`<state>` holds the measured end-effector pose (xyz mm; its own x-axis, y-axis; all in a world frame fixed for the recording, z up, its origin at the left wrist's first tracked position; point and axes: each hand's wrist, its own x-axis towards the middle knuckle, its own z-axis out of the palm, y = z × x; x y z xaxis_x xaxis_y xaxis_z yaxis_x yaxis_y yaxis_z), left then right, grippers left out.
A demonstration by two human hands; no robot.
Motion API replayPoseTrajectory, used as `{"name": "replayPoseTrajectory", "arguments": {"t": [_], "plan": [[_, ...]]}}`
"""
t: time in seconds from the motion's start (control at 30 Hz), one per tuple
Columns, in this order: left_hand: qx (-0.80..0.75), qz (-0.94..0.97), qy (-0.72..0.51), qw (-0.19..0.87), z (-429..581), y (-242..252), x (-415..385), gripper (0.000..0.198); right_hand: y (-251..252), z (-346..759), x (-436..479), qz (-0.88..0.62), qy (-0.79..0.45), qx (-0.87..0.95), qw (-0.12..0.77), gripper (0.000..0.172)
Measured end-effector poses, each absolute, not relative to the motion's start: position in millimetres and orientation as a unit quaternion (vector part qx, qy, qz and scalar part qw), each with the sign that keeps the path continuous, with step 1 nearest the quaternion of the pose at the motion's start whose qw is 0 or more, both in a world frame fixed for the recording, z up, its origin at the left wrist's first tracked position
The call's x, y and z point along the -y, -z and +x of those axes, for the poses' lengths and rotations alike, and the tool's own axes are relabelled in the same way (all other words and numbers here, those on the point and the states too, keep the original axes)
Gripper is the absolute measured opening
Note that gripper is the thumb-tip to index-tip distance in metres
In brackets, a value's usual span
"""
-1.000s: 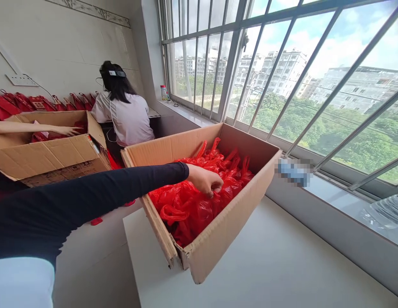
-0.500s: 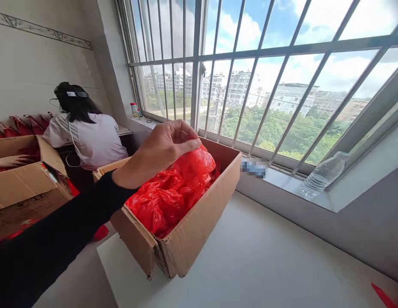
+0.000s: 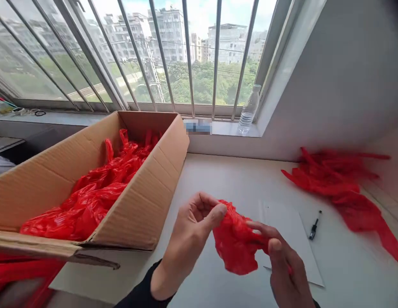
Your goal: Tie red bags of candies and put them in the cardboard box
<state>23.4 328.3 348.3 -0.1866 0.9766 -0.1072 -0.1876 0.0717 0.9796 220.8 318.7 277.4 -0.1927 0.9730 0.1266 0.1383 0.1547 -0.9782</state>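
Between my two hands hangs a crumpled red plastic bag (image 3: 236, 248), above the white table. My left hand (image 3: 194, 237) pinches its upper left edge between thumb and fingers. On the other side my right hand (image 3: 287, 261) grips the bag's right end, thumb against fingers. To the left stands an open cardboard box (image 3: 154, 196) with a heap of red plastic bags (image 3: 99, 196) inside. The heap lies below the box's rim, with a few handle loops sticking up.
On the white table (image 3: 215, 179) lie a sheet of white paper (image 3: 289, 226), a black pen (image 3: 315, 224) and a blurred pile of red bags (image 3: 340, 184) at the right. A clear bottle (image 3: 249, 111) stands on the sill by the barred window. More red material (image 3: 28, 273) shows at lower left.
The view has swung right and down. My left hand has left the box with a red bag, now over the table. My right hand has come into view, gripping it too.
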Motion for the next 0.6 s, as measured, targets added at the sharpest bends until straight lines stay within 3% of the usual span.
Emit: {"name": "replayPoseTrajectory", "arguments": {"t": [0.2,0.33,0.43,0.6], "plan": [[-0.607,0.338,-0.542,0.472,3,-253,-341,0.035,-231,268,-338,-0.583,-0.429,0.608,0.327,0.054],[-0.668,0.372,-0.475,0.436,-8,-198,-331,0.022,-213,285,-340,-0.636,-0.449,0.560,0.283,0.060],[-0.700,0.442,-0.427,0.364,-2,-188,-320,0.015,-212,285,-338,-0.614,-0.511,0.528,0.289,0.060],[-0.628,0.637,-0.361,0.264,36,-214,-309,0.037,-214,276,-336,-0.598,-0.533,0.516,0.304,0.058]]}}
